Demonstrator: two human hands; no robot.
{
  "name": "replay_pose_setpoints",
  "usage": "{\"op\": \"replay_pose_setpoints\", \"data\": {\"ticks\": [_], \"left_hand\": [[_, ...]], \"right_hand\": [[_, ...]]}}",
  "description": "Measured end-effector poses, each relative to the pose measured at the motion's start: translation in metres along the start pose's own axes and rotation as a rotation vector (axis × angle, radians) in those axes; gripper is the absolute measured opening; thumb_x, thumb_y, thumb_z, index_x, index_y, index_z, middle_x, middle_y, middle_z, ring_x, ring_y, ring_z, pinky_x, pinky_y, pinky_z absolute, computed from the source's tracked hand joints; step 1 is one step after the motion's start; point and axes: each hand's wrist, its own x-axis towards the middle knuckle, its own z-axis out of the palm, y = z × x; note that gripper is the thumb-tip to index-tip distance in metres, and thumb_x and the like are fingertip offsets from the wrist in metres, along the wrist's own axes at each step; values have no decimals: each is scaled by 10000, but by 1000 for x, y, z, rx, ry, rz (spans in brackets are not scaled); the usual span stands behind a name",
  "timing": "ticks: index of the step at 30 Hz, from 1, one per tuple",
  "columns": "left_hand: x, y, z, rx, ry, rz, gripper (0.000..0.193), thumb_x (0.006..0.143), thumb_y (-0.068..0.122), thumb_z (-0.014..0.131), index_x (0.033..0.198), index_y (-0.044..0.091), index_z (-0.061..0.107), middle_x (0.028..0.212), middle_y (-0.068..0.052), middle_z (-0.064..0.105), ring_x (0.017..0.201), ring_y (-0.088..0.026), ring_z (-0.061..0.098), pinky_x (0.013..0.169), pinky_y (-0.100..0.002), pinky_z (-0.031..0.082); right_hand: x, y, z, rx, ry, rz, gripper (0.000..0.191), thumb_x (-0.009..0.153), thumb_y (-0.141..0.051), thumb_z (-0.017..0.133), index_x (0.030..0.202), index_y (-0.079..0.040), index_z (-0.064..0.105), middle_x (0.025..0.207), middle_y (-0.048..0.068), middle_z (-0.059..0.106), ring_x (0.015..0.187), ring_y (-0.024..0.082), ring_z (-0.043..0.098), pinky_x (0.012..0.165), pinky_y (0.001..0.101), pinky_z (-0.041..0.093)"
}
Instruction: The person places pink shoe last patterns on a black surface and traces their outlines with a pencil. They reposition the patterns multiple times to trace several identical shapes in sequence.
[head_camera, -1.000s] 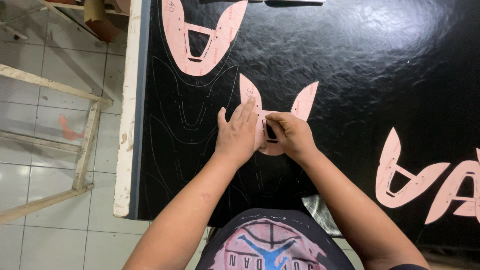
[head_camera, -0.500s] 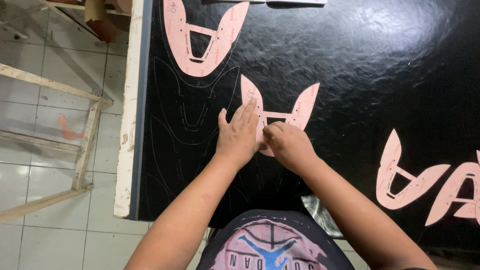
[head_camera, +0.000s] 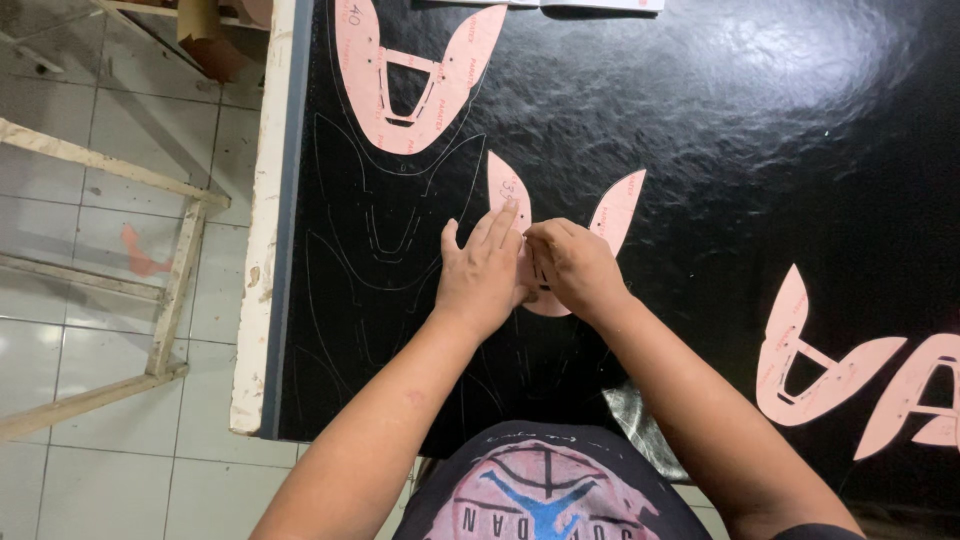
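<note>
A pink shoe-upper template (head_camera: 616, 208) lies on a black leather-like sheet (head_camera: 760, 130) that covers the table. My left hand (head_camera: 480, 272) rests flat on the template's left prong and pins it down. My right hand (head_camera: 576, 268) sits beside it over the template's middle. Its fingers are curled and pinched on a thin marking tool that is almost hidden. The two hands touch. Thin traced outlines (head_camera: 372, 232) of the same shape show on the sheet to the left of my hands.
A second pink template (head_camera: 405, 85) lies at the top, and two more lie at the right, one (head_camera: 815, 355) near the edge and one (head_camera: 915, 395) beside it. The table's white edge (head_camera: 262, 250) runs down the left. Beyond it a wooden frame (head_camera: 170, 290) stands on the tiled floor.
My right hand has closed in toward the left hand and slid slightly down over the template's middle. The left hand and the template have stayed put.
</note>
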Motion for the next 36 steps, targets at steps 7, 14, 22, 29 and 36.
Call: {"op": "replay_pose_setpoints", "data": {"ticks": [7, 14, 22, 29, 36], "left_hand": [[-1, 0, 2, 5, 29, -1, 908, 684, 478, 833, 1417, 78, 477, 1572, -52, 387, 1437, -204, 358, 1120, -673, 255], [-3, 2, 1, 12, 33, 1, 880, 716, 480, 827, 1414, 78, 474, 1583, -49, 392, 1459, -196, 352, 1136, -677, 253], [2, 5, 8, -25, 71, 7, 944, 722, 459, 833, 1472, 53, 430, 1584, -56, 389, 1463, -194, 344, 1130, -684, 245], [2, 12, -2, -11, -27, -24, 998, 669, 473, 859, 1462, 53, 424, 1588, -48, 346, 1465, -193, 306, 1131, -677, 227], [4, 13, -11, -1, -38, -4, 860, 659, 478, 878, 1313, 55, 512, 1605, -83, 322, 1473, -229, 289, 1131, -677, 229]], "right_hand": [[22, 12, -1, 233, 23, 273, 167, 985, -157, 652, 1091, -44, 715, 962, 106, 769, 874, 234, 763, 794, 324, 586], [20, 13, 2, 139, 68, 117, 151, 970, -135, 679, 1090, -47, 705, 1018, 116, 752, 909, 261, 740, 802, 335, 581], [25, 11, -1, -71, 15, -3, 92, 962, -145, 681, 991, -59, 672, 983, 105, 728, 919, 312, 705, 792, 398, 557], [12, 12, -2, 95, 48, 16, 115, 986, -129, 665, 1080, -62, 677, 1045, 91, 738, 928, 258, 720, 807, 343, 575], [-23, 49, -34, 400, 362, 350, 149, 1035, -86, 619, 1137, 3, 680, 1036, 72, 759, 896, 115, 717, 792, 249, 579]]}}
